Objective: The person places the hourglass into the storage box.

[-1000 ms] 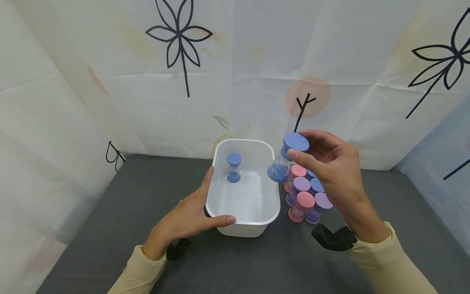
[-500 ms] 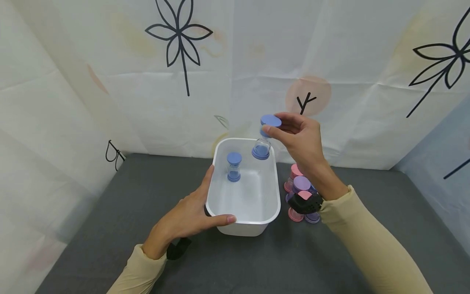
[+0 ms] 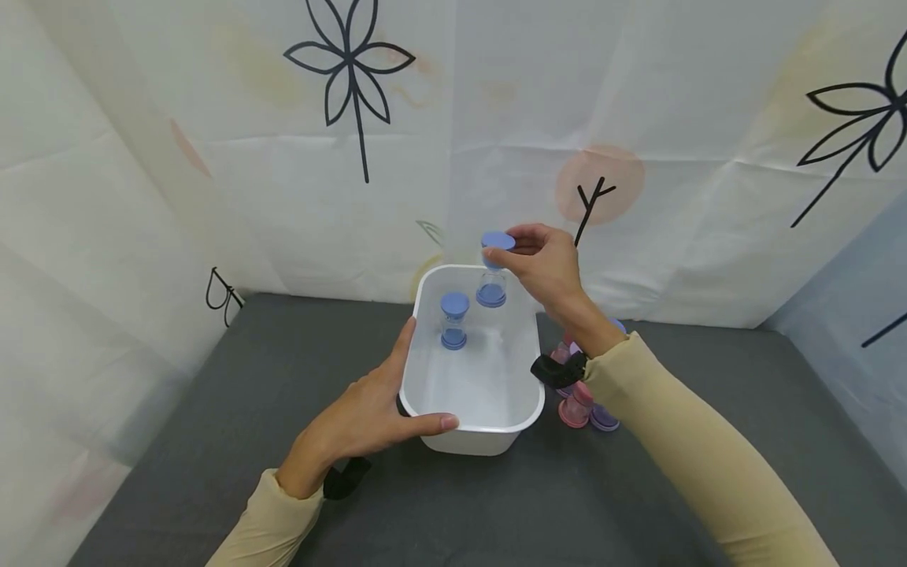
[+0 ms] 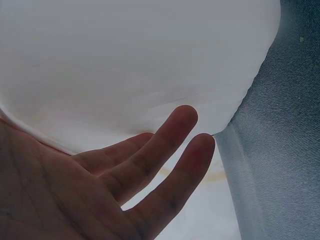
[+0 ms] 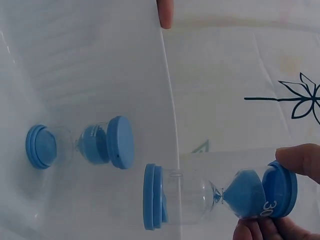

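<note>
Right hand [image 3: 549, 264] pinches blue timer [image 3: 492, 272] by top cap over tub [image 3: 527, 398], 1 o'clock of standing timer [image 3: 453, 321]. Left hand [image 3: 368, 413], fingers straight, steadies tub. Next: likely lower upright, release.

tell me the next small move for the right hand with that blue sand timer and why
Probably lower it straight down. The right hand pinches the blue sand timer by its top cap, upright above the white tub's far end, beside the timer already standing inside.
</note>
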Demonstrator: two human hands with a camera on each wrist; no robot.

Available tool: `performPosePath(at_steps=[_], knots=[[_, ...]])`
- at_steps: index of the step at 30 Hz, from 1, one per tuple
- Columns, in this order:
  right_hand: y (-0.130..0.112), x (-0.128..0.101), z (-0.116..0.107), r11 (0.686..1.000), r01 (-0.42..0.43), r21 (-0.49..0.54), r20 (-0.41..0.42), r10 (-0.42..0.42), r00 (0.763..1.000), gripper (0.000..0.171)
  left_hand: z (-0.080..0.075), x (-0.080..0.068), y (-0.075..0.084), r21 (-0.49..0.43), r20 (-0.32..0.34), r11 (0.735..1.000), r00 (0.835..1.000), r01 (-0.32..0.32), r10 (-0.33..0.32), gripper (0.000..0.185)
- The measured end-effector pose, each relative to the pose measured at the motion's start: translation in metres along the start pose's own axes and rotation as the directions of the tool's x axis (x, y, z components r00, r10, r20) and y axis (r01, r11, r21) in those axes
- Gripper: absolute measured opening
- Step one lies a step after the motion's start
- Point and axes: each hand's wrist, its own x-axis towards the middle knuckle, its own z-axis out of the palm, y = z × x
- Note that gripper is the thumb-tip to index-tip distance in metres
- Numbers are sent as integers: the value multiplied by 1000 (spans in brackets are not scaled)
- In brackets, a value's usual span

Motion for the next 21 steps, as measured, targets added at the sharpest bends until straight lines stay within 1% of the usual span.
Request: performPosePath(at_steps=[7,11,16,21], knots=[[3,2,7,992,-97,-82,0,97,995,44,0,0,1,5,1,1000,1000,10,-10,128],[4,2,11,980,-142,-139,5,144,990,44,0,0,1,-6,2,1000,1000,7,-7,127],[6,4,18,962,-177,-206,16,184,983,44,0,0,0,-13,7,1000,1000,14,-14,126],[7,4,21,942,-217,-257,23,230,973,47,0,0,0,-12,8,1000,1000,18,-17,127]])
